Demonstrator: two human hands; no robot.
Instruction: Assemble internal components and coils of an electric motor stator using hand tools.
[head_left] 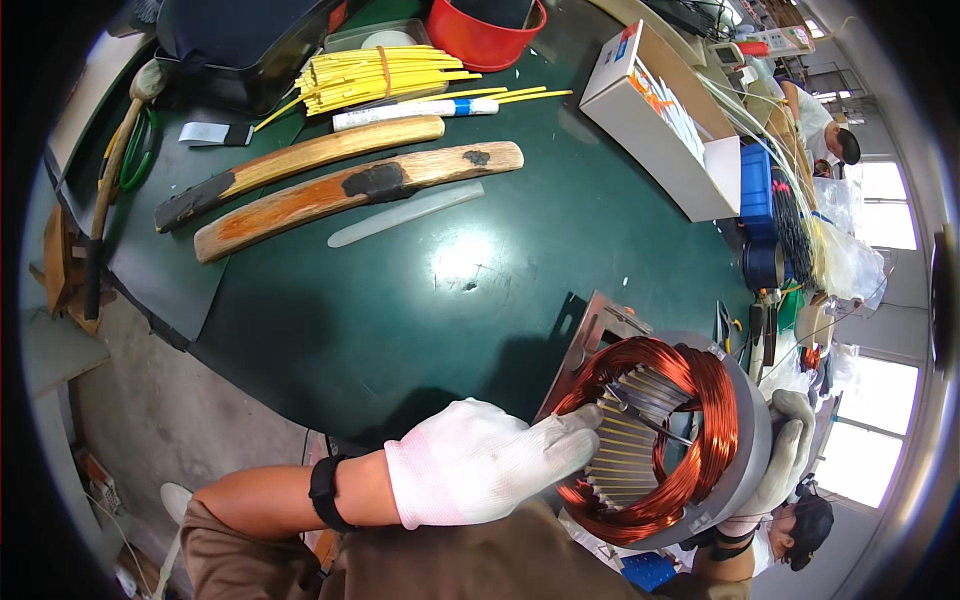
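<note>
A motor stator [748, 428] with a grey outer ring stands at the near right of the bench. Thick red-brown copper windings [705, 400] bulge from its face, and pale strips line the slots inside. A dark metal rod [650, 420] shows within the bore. My left hand [470, 462], in a white glove, has its fingers closed together over the windings' left edge, fingertips inside the bore. On the far right side, my gloved right hand [785, 455] is wrapped round the ring; part of it is hidden behind the stator. A brown metal stand [580, 355] is beside the stator.
Two curved wooden sticks [360, 180] and a pale flat strip [405, 215] lie on the green bench [350, 320]. Beyond are yellow tubes [370, 78], a red bowl [485, 40] and a white box [665, 130]. A mallet [125, 150] rests at left. Other people [800, 525] are at right.
</note>
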